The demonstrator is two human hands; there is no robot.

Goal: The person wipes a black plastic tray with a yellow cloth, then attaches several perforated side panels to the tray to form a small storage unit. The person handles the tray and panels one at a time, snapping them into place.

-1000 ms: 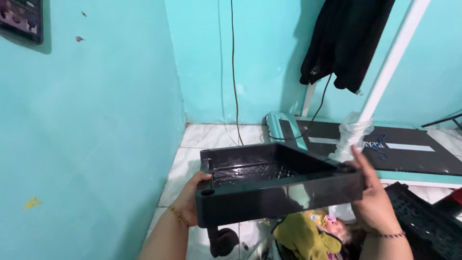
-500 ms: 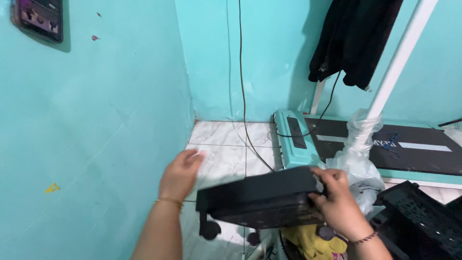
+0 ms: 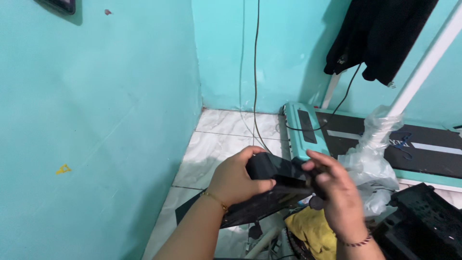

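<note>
Black plastic tray (image 3: 269,192) held low near the body, tilted, over the white tiled floor (image 3: 221,139). Left hand (image 3: 236,180) clamped on its far left corner, thumb over the top. Right hand (image 3: 337,192) grips its right end, blurred. Yellow cloth (image 3: 313,231) just below. Clear plastic bag (image 3: 373,163) right, treadmill (image 3: 385,144) far right, turquoise wall (image 3: 96,120) left.

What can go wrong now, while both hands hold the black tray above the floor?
The black tray hangs tilted over the tiled floor; the left hand and right hand hold only one end, so it might slip and drop. The plastic wrap and yellow cloth lie close below and could snag it.
</note>
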